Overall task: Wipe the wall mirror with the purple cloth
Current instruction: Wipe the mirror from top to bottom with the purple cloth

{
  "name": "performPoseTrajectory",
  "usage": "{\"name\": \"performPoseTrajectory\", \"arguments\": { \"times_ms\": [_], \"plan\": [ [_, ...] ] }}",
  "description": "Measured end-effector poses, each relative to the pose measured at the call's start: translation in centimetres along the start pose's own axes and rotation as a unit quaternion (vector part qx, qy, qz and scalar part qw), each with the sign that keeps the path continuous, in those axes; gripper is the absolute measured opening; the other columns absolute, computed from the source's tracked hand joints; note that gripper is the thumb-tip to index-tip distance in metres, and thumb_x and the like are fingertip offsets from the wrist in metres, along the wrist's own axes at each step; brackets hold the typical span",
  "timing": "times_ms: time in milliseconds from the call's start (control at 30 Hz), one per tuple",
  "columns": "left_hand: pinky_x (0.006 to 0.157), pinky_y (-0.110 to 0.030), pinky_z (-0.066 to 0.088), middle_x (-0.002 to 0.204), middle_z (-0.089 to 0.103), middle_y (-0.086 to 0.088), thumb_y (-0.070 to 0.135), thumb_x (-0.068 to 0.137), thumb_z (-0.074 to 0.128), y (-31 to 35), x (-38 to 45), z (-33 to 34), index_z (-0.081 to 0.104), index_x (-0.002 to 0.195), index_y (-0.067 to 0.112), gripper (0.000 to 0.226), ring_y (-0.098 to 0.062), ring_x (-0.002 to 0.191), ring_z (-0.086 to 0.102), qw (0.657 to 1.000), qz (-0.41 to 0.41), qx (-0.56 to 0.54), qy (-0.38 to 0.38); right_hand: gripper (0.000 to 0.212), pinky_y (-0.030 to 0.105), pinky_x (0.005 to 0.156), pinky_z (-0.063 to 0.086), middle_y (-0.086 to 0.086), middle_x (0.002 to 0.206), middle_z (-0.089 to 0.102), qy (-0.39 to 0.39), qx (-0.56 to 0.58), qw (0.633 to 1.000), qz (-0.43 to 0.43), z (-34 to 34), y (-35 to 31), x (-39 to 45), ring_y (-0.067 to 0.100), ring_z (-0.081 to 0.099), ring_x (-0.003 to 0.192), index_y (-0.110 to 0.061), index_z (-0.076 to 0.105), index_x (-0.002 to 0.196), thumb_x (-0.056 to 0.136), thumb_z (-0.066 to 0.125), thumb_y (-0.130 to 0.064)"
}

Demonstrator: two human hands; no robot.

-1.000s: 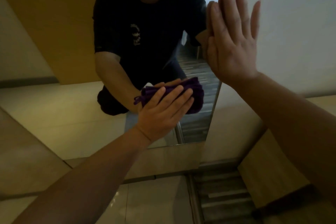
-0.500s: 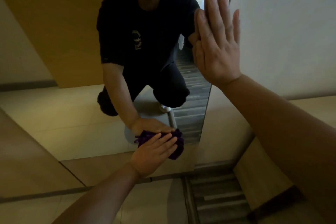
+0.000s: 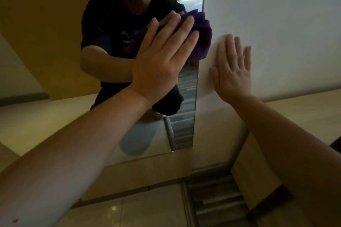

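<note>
White wall [image 3: 276, 14] carries mirror [image 3: 46, 33]; purple cloth [image 3: 202, 42] pressed on mirror.

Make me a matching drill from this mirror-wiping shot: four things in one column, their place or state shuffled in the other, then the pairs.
Things
1. left hand
2. right hand
3. purple cloth
4. wall mirror

Places or states
A. bunched at the mirror's right edge, partly over the wall
B. flat on the white wall, beside the mirror
C. straight fingers pressing the cloth
D. reflects a person in a dark shirt

Pairs: 1-C, 2-B, 3-A, 4-D
</note>
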State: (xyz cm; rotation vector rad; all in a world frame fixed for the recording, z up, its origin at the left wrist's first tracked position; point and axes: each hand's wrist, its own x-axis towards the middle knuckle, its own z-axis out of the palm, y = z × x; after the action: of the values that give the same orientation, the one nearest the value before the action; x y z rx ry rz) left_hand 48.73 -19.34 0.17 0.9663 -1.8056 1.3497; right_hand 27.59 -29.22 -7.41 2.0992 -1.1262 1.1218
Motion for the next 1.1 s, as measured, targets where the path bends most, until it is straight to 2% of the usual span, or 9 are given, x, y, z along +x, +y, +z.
{"name": "performPoseTrajectory", "arguments": {
  "times_ms": [133, 200, 300, 500, 667, 767, 833, 967, 1100],
  "plan": [
    [0.107, -0.056, 0.041, 0.141, 0.056, -0.013, 0.012, 0.104, 0.052, 2.8, -2.9, 2.0, 0.062, 0.132, 0.009, 0.031, -0.034, 0.133, 0.05, 0.999, 0.044, 0.002, -0.026, 0.061, 0.06, 0.119, 0.012, 0.023, 0.159, 0.023, 0.07, -0.013, 0.997, -0.028, 1.5, 0.8, 0.0, 0.028, 0.005, 0.149, -0.007, 0.015, 0.156, 0.107, 0.038, -0.037],
    [0.109, -0.054, 0.04, 0.144, 0.053, -0.012, 0.014, 0.103, 0.054, 4.7, -6.5, 2.5, 0.058, 0.136, 0.009, 0.034, -0.032, 0.135, 0.049, 0.996, 0.066, -0.011, -0.061, 0.062, 0.06, 0.117, 0.014, 0.025, 0.157, 0.028, 0.097, -0.016, 0.994, -0.046, 1.7, 1.1, -0.2, 0.031, 0.011, 0.149, -0.006, 0.019, 0.154, 0.105, 0.044, -0.034],
    [0.113, -0.049, 0.035, 0.148, 0.05, -0.009, 0.016, 0.101, 0.056, 7.4, -12.2, 3.5, 0.054, 0.141, 0.01, 0.04, -0.029, 0.137, 0.047, 0.99, 0.098, -0.021, -0.099, 0.06, 0.058, 0.118, 0.01, 0.027, 0.156, 0.029, 0.099, -0.018, 0.994, -0.051, 2.1, 1.2, 0.0, 0.038, 0.016, 0.148, -0.005, 0.018, 0.154, 0.105, 0.038, -0.034],
    [0.12, -0.047, 0.017, 0.156, 0.038, -0.01, 0.015, 0.101, 0.045, 11.9, -22.9, 5.3, 0.042, 0.149, 0.007, 0.049, -0.029, 0.144, 0.033, 0.963, 0.176, -0.034, -0.203, 0.069, 0.054, 0.118, 0.005, 0.02, 0.153, 0.02, 0.161, -0.039, 0.985, -0.051, 3.8, 1.9, 0.6, 0.016, -0.012, 0.149, -0.021, -0.011, 0.156, 0.102, 0.028, -0.038],
    [0.123, -0.047, 0.009, 0.153, 0.042, -0.007, 0.013, 0.099, 0.042, 13.6, -29.1, 5.6, 0.053, 0.142, 0.008, 0.044, -0.028, 0.142, 0.033, 0.937, 0.219, -0.037, -0.271, 0.058, 0.055, 0.117, 0.011, 0.026, 0.15, 0.034, 0.179, -0.042, 0.982, -0.039, 3.8, 1.4, 0.7, 0.022, 0.005, 0.15, -0.005, 0.025, 0.148, 0.1, 0.03, -0.037],
    [0.12, -0.046, 0.014, 0.147, 0.052, -0.006, 0.016, 0.097, 0.041, 13.3, -28.9, 4.8, 0.057, 0.138, 0.01, 0.044, -0.027, 0.14, 0.036, 0.924, 0.225, -0.069, -0.302, 0.057, 0.057, 0.116, 0.014, 0.03, 0.149, 0.039, 0.156, -0.043, 0.986, -0.037, 3.1, 1.0, 0.7, 0.04, 0.024, 0.143, -0.005, 0.025, 0.147, 0.099, 0.031, -0.035],
    [0.12, -0.046, 0.014, 0.145, 0.054, -0.004, 0.018, 0.096, 0.04, 12.4, -28.4, 3.6, 0.058, 0.137, 0.012, 0.046, -0.027, 0.138, 0.041, 0.911, 0.227, -0.096, -0.331, 0.058, 0.059, 0.116, 0.013, 0.03, 0.151, 0.036, 0.121, -0.046, 0.991, -0.034, 2.3, 0.7, 0.6, 0.043, 0.025, 0.142, -0.005, 0.022, 0.149, 0.101, 0.03, -0.036],
    [0.118, -0.046, 0.02, 0.146, 0.052, -0.006, 0.02, 0.091, 0.045, 9.7, -27.3, -0.5, 0.056, 0.139, 0.015, 0.049, -0.028, 0.135, 0.049, 0.901, 0.173, -0.128, -0.377, 0.063, 0.058, 0.121, 0.005, 0.023, 0.162, 0.016, 0.016, 0.009, 1.0, 0.01, -0.4, -0.6, 0.1, 0.04, 0.011, 0.15, -0.005, 0.014, 0.156, 0.105, 0.022, -0.042],
    [0.11, -0.046, 0.039, 0.147, 0.051, -0.009, 0.009, 0.081, 0.054, 7.3, -26.1, -5.3, 0.052, 0.141, 0.012, 0.06, -0.029, 0.136, 0.046, 0.914, 0.011, -0.143, -0.379, 0.064, 0.054, 0.122, 0.002, 0.023, 0.162, 0.014, 0.013, 0.102, 0.994, 0.045, -3.4, -4.7, -0.9, 0.035, 0.01, 0.151, -0.002, 0.018, 0.155, 0.104, 0.019, -0.041]
  ]
}}
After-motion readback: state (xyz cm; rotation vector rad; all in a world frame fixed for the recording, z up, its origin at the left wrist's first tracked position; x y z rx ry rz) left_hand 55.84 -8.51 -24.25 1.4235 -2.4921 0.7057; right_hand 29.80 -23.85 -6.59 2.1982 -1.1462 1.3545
